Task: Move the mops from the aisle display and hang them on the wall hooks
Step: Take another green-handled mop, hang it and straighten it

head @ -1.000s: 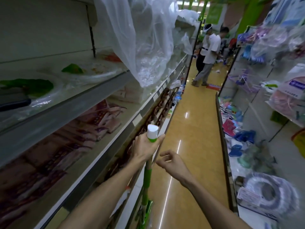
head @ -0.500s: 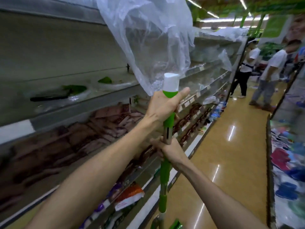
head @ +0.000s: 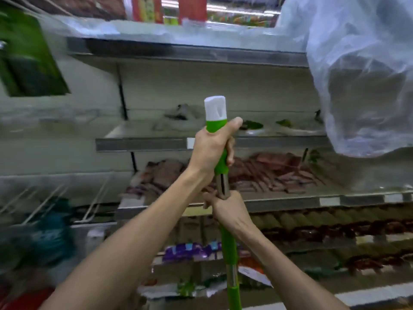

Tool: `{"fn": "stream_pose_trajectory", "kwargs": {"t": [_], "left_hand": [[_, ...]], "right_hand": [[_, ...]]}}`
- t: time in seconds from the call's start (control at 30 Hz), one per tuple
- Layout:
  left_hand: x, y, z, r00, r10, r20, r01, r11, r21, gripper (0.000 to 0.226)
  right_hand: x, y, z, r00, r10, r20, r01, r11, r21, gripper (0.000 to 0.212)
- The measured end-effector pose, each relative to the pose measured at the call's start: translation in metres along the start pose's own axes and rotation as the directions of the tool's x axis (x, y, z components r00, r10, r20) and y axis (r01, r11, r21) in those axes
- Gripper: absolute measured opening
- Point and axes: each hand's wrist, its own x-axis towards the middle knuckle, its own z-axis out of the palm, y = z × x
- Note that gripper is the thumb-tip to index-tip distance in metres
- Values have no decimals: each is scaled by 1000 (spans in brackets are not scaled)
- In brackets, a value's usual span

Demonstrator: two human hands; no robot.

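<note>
I hold a mop upright in front of me by its handle (head: pixel 228 242), a green and silver pole with a white cap on top. My left hand (head: pixel 210 151) is wrapped around the green grip just under the cap. Lower down, my right hand (head: pixel 225 209) grips the silver part of the pole. The mop head is out of view below the frame. No wall hooks can be made out with certainty.
Grey metal shelves (head: pixel 143 144) fill the view straight ahead, stocked with brown and reddish packaged goods. A big clear plastic bag (head: pixel 362 81) hangs at the upper right. Thin white wire rods (head: pixel 55 198) stick out at the left, beside blurred teal packages.
The view has swung left from the aisle to face the shelves. Both hands stay on the mop handle, carried higher and closer to the shelving. The people down the aisle are out of view.
</note>
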Motion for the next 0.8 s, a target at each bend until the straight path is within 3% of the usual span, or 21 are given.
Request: {"fn": "stream_pose_trajectory", "kwargs": {"t": [0.13,0.23,0.37,0.7,0.8], "left_hand": [[-37,50,-98,978,47,-203,-40,999,36,43],[-74,89,-171,934,64,-352,-48,997,52,40],[-139,142,-266,858,97,-504,-52,993,103,37],[-313,273,-469,641,269,-719,-64,952,299,29],[-359,308,-520,574,319,-754,-45,932,360,38]], "right_hand": [[-18,-34,100,975,-50,216,65,996,-62,31],[-41,-54,178,907,-104,409,128,991,-32,16],[-84,-80,285,808,-135,573,200,978,-51,18],[-215,-141,537,526,-235,817,347,937,47,33],[-253,-159,599,447,-248,860,370,926,74,38]]}}
